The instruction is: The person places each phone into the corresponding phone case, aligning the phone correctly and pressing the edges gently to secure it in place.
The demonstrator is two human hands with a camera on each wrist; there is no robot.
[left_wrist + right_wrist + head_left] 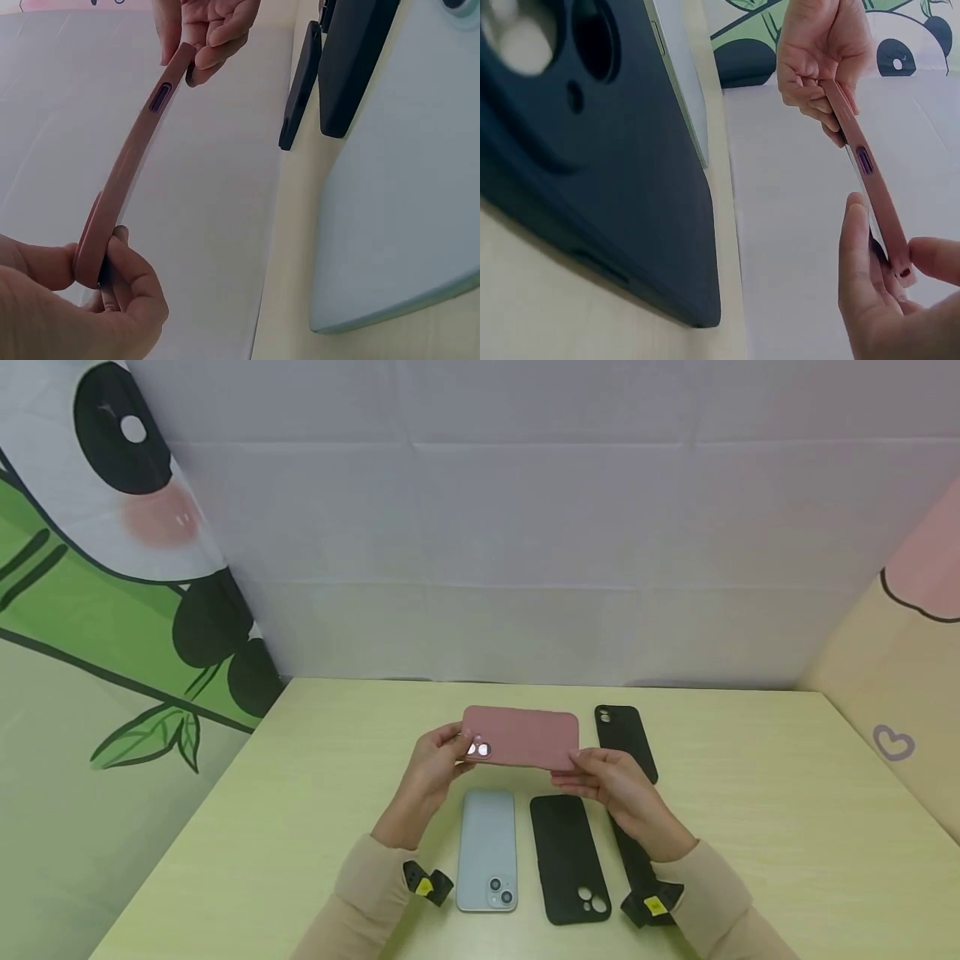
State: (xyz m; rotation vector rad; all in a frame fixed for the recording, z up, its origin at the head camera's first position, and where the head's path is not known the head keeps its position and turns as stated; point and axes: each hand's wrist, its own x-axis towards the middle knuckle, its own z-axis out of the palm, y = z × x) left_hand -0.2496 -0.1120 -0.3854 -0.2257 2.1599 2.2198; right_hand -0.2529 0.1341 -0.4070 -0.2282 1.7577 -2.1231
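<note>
Left hand point(433, 764) and right hand point(618, 785) pinch the pink case point(528, 737) at its left and right ends, probably for steadiness above the surface point(300, 760).

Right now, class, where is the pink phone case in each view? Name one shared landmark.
Head: pink case, below and slightly right of centre.
Left wrist: pink case, left of centre, edge-on.
Right wrist: pink case, right of centre, edge-on.
Shared landmark: the left hand, gripping one end.
</note>
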